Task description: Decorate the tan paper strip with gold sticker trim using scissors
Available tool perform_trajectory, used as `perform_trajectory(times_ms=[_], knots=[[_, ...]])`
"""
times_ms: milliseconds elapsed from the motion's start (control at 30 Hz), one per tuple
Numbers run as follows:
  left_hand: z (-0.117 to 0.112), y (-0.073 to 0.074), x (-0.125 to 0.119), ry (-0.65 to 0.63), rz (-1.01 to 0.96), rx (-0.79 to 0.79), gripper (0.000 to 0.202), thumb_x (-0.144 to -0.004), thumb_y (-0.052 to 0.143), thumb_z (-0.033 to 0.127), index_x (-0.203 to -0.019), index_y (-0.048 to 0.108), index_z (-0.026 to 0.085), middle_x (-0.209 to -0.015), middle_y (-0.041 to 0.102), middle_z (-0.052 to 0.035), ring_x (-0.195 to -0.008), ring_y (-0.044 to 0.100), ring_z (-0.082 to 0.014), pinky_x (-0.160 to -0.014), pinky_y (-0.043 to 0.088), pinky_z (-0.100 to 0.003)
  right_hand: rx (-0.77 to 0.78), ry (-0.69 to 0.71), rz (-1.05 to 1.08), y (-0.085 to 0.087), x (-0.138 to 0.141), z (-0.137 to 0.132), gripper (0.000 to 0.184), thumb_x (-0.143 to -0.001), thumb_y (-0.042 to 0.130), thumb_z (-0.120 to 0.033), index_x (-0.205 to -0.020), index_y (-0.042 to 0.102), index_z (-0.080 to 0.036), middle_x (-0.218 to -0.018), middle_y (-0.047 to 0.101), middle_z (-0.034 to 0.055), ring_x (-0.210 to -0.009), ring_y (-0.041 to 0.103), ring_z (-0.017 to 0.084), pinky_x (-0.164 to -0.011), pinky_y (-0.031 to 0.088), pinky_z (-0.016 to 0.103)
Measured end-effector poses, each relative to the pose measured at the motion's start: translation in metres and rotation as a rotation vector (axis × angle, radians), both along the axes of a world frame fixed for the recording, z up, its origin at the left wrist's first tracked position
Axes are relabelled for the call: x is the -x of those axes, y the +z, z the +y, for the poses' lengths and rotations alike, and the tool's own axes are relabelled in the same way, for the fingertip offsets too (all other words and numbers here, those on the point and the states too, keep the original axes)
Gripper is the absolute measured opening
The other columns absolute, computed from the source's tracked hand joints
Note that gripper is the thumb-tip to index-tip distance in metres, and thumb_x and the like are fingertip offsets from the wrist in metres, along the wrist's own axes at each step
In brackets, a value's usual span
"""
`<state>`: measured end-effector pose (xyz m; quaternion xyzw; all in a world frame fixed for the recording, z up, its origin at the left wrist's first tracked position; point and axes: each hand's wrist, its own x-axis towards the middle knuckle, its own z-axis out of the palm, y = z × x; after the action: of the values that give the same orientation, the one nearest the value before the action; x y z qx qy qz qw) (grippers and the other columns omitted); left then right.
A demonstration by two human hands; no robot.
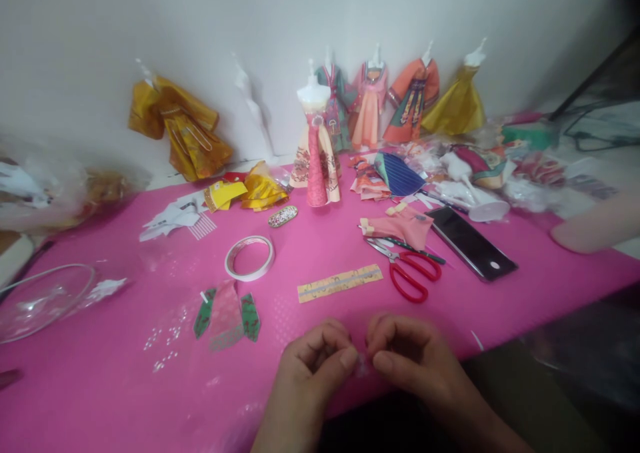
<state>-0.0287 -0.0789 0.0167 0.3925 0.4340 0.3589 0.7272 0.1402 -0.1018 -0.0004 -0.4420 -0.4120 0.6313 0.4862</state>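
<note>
My left hand [313, 359] and my right hand [407, 356] meet at the near edge of the pink table mat [125, 386], fingers curled and pinched together on a tiny clear scrap [362, 367] that I cannot make out. Just beyond them lies a yellow patterned paper strip [340, 283]. A roll of clear tape [249, 257] lies farther left. Red-handled scissors [407, 269] lie to the right of the strip. A small green and pink paper garment piece [227, 316] lies left of my hands.
A paper-dressed white mannequin [315, 149] stands mid-table, with several more dressed ones [400, 96] against the wall. A black phone [473, 243] lies right of the scissors. Another person's arm [597, 226] rests at the right edge. A clear plastic dome [43, 299] sits far left.
</note>
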Motion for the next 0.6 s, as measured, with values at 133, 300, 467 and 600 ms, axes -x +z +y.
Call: perform_trajectory(times_ms=[133,300,467,600], knots=[[-0.001,0.001,0.003,0.103,0.036,-0.08,0.021,-0.08,0.075,0.023,-0.062,0.062,0.02,-0.074,0.054,0.0021,-0.074,0.048,-0.0152,-0.074,0.04,-0.026,0.009,-0.026,0.001,-0.002,-0.002,0.002,0.021,-0.077,0.077,-0.037,-0.073,0.066,-0.019,-0.071,0.058,-0.0017,-0.068,0.049,0.012,-0.064,0.036,0.027],[0.004,-0.003,0.016,0.086,0.035,-0.4,0.01,-0.083,0.077,0.027,-0.073,0.073,0.027,-0.084,0.056,-0.0001,-0.086,0.053,-0.018,-0.079,0.042,-0.027,0.242,0.125,0.219,-0.012,0.005,0.002,0.027,-0.077,0.075,-0.039,-0.071,0.066,-0.015,-0.058,0.052,-0.0042,-0.051,0.038,0.006,-0.049,0.027,0.021],[0.005,-0.013,0.021,0.022,-0.045,-0.485,0.006,-0.085,0.076,0.031,-0.079,0.077,0.031,-0.088,0.054,-0.0013,-0.092,0.053,-0.02,-0.086,0.044,-0.031,0.374,0.28,0.525,-0.014,0.02,0.001,0.027,-0.072,0.076,-0.038,-0.072,0.068,-0.012,-0.054,0.056,-0.0027,-0.035,0.028,0.001,-0.034,0.017,0.017],[0.002,-0.016,0.016,0.011,-0.085,-0.435,0.006,-0.086,0.075,0.031,-0.081,0.078,0.032,-0.091,0.054,-0.0023,-0.093,0.054,-0.0212,-0.089,0.044,-0.035,0.448,0.339,0.61,-0.013,0.023,0.0,0.028,-0.071,0.077,-0.039,-0.076,0.064,-0.016,-0.053,0.047,-0.008,-0.035,0.023,0.001,-0.032,0.018,0.015]])
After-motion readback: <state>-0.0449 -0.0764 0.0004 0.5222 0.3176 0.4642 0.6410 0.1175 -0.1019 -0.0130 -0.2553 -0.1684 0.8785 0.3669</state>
